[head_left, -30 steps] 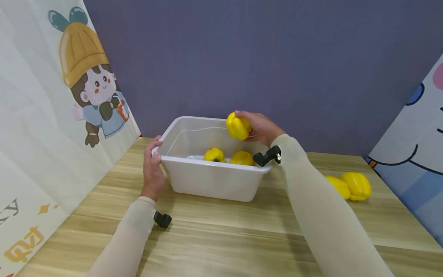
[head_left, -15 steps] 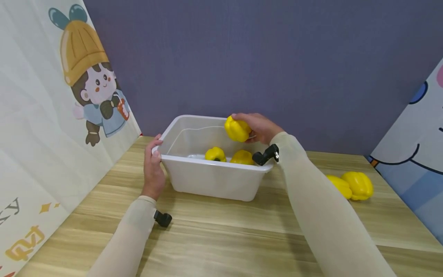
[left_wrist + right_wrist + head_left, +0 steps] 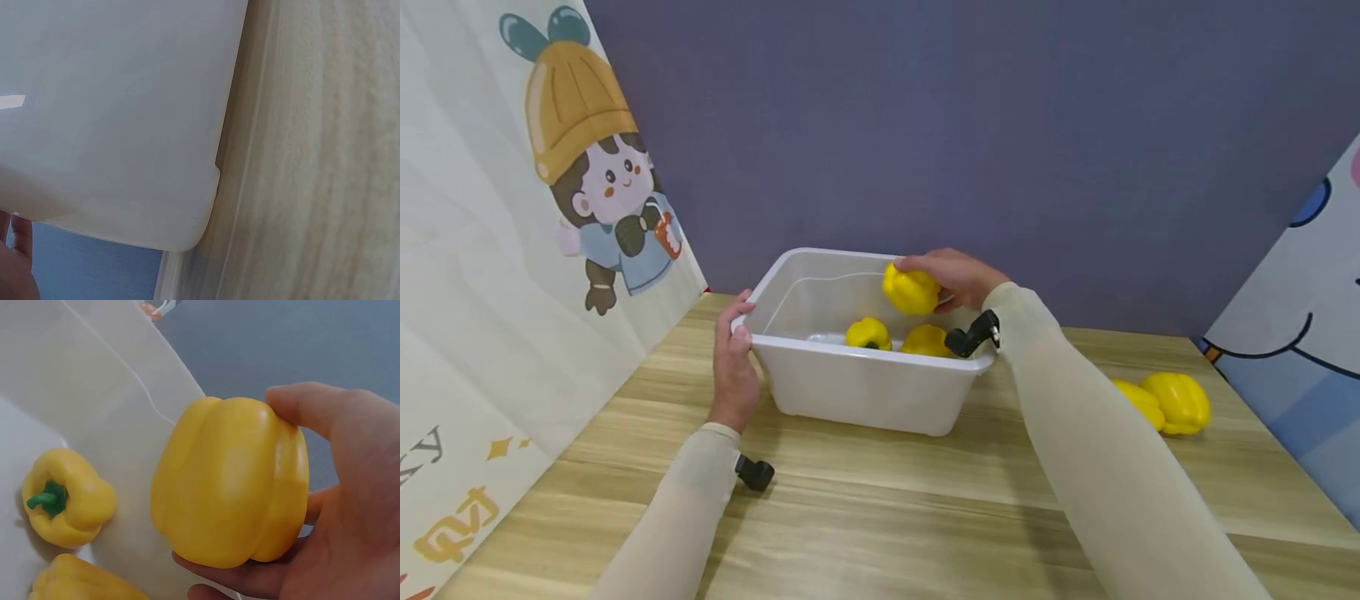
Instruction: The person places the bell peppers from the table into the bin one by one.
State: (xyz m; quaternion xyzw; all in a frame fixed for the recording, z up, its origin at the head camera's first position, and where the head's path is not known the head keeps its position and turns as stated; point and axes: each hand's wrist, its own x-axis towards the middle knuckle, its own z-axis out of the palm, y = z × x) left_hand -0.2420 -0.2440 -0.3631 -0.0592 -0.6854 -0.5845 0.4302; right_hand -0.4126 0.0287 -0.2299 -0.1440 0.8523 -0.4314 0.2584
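Note:
In the head view a white plastic bin [image 3: 865, 387] stands on the table. My left hand [image 3: 733, 367] grips its left rim, thumb inside the near corner and fingers along the edge. Over the right part of the bin, my right hand [image 3: 958, 279] holds a yellow bell pepper [image 3: 910, 290] between thumb and fingers. The right wrist view shows this held bell pepper [image 3: 231, 481] close up, its stem hidden. Two more yellow peppers lie on the bin floor: one with a green stem [image 3: 53, 499], the other [image 3: 925, 340] partly behind the front rim.
Two yellow bell peppers [image 3: 1176, 402] lie touching on the wooden table [image 3: 880, 517] at the right, one partly behind the right sleeve. A dark blue-grey wall [image 3: 955, 125] rises behind the bin. Printed sheets [image 3: 460, 250] border the table on both sides.
My right hand has lowered the held bell pepper slightly and brought it a little left over the bin. My left hand keeps its grip on the rim.

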